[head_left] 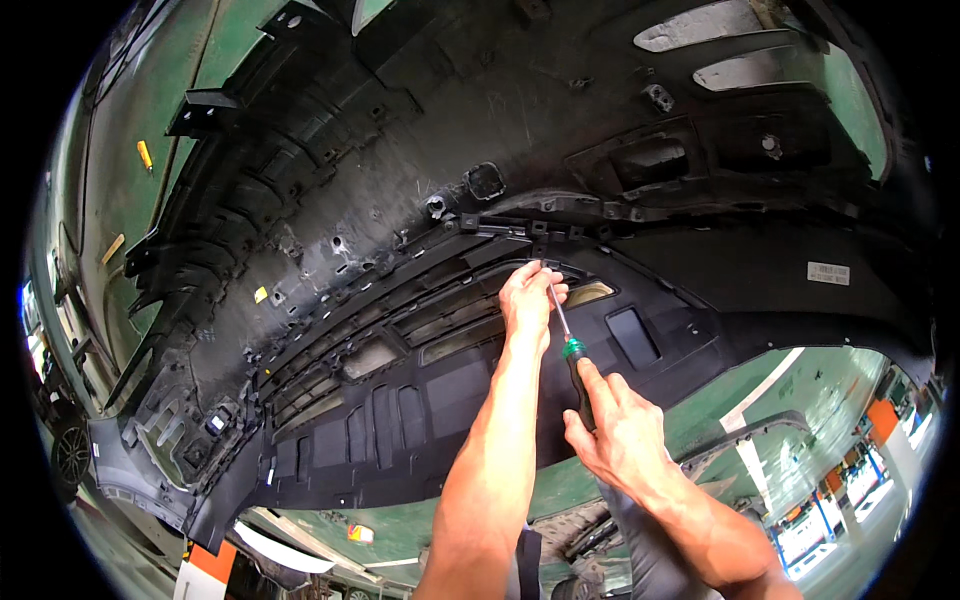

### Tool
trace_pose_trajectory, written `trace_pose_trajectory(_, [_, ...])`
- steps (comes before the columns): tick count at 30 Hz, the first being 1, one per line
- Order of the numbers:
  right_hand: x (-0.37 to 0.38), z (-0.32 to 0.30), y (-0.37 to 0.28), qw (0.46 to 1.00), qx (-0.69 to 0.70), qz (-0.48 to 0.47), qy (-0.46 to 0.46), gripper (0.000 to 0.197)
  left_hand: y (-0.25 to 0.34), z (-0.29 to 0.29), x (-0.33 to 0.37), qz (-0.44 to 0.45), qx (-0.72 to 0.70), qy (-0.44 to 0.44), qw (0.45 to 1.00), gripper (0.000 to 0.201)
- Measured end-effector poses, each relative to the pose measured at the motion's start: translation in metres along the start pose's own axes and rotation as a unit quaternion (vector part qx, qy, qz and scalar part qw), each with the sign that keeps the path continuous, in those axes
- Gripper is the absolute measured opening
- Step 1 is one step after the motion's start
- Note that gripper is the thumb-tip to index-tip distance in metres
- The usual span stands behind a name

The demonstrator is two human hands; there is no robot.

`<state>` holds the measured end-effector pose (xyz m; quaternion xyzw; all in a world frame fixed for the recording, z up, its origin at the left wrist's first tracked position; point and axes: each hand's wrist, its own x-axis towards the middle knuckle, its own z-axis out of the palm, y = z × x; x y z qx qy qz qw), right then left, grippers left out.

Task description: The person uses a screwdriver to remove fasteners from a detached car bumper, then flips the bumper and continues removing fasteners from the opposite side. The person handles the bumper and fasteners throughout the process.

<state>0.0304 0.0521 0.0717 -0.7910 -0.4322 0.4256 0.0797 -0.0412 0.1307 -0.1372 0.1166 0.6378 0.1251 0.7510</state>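
A large black plastic car bumper [430,150] lies inside-up and fills most of the view. My right hand [615,430] is shut on a screwdriver [567,335] with a green and black handle. Its metal shaft points up toward the bumper's grille section [440,330]. My left hand [530,297] rests on the ribbed grille frame next to the screwdriver tip, fingers pinched around the spot where the tip meets the plastic. The tip itself is hidden by those fingers.
A white label [828,273] sits on the bumper's right side. Green painted floor with white lines [760,400] shows below the bumper. A dark car wheel [70,455] stands at the far left. Orange and white items [215,565] lie at the lower left.
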Motion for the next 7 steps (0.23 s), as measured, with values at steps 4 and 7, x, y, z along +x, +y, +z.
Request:
trace_pose_trajectory(4, [0.011,0.007,0.008,1.0,-0.013,-0.003,0.007,0.06,0.0,0.003,0.01,0.0,0.026,-0.007,1.0,0.048])
trace_pose_trajectory(7, [0.016,0.008,0.01,1.0,-0.001,-0.002,0.007,0.06,-0.001,0.002,0.016,0.004,0.043,-0.009,0.999,0.051])
